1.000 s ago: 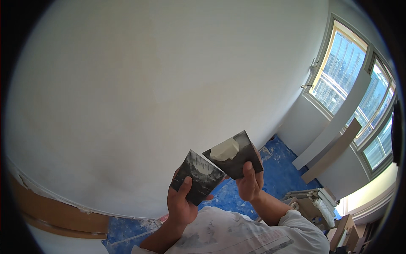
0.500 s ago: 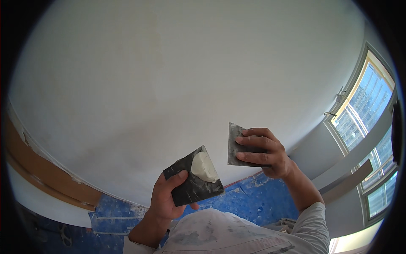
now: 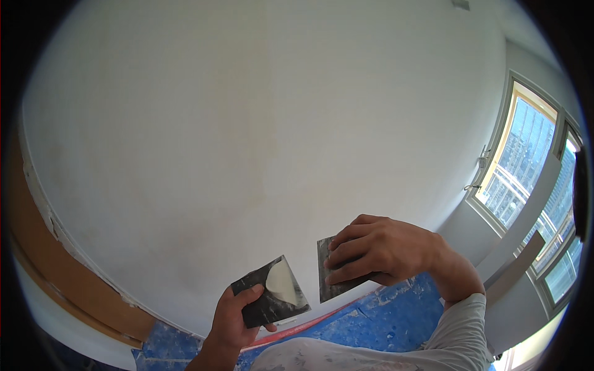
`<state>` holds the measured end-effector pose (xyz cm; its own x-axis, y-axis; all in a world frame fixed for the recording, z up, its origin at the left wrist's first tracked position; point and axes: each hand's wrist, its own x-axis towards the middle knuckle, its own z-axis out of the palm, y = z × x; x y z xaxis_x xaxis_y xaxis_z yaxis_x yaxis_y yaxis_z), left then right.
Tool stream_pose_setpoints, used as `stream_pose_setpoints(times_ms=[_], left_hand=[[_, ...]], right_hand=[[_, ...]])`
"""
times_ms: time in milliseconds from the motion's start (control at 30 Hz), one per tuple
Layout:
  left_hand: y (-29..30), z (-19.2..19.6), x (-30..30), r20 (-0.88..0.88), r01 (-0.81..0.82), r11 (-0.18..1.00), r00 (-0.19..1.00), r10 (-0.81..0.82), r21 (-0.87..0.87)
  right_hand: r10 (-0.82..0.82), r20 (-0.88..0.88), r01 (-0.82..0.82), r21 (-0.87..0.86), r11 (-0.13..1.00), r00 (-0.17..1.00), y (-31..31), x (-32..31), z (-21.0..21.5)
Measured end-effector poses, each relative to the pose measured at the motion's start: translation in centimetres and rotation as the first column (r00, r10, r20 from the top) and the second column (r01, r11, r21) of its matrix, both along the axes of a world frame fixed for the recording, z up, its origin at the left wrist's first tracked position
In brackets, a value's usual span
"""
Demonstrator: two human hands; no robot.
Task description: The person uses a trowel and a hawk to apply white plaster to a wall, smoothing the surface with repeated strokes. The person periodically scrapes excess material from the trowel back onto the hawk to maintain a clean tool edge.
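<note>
A dark, square plastering blade (image 3: 260, 309) lies flat in my left hand (image 3: 233, 315), its thumb pressed on the top face. On that blade sits a smooth mound of off-white filler paste (image 3: 282, 284). My right hand (image 3: 383, 248) grips a second dark scraper blade (image 3: 328, 285), fingers spread across its face and thumb hidden behind. The two blades are a short gap apart, and the right one is not touching the paste. Both are in front of the lower part of a pale plastered wall (image 3: 185, 123).
Blue, paste-spattered sheeting (image 3: 383, 315) covers the floor along the wall's foot. A brown wooden door frame (image 3: 80, 284) with a rough plaster edge runs down the left. On the right is a window (image 3: 520, 148) with wires sticking out beside it.
The view has tipped up, so wall and window sit differently. Both hands appear lower in the picture. My right hand has turned its back upward, and its blade has come closer to the left one.
</note>
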<state>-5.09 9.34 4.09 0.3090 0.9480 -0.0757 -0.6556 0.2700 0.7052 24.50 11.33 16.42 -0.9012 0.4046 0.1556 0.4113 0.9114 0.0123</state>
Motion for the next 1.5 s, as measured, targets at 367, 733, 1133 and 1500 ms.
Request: stream_pose_setpoints(times_ms=[367,733,1133,1500], left_hand=[[-4.6,-6.8,-8.8,-0.018,-0.077,0.997,0.997,0.077,-0.029],[-6.3,-13.0,-11.4,0.083,-0.109,0.972,0.988,0.129,-0.207],[-4.8,-12.2,-13.1,0.087,-0.077,0.972,0.991,0.099,-0.224],[-0.8,-12.5,-13.8,0.029,0.019,0.963,1.000,-0.012,-0.268]], right_hand=[[-0.086,-0.642,0.610,0.666,0.428,0.762,0.3,-4.2,27.8],[-0.276,-0.732,0.779,0.612,0.136,0.623,7.9,-14.3,40.6],[-0.330,-0.725,0.790,0.600,0.127,0.604,10.5,-15.9,40.7],[-0.298,-0.647,0.711,0.658,0.247,0.702,11.1,-14.9,34.1]])
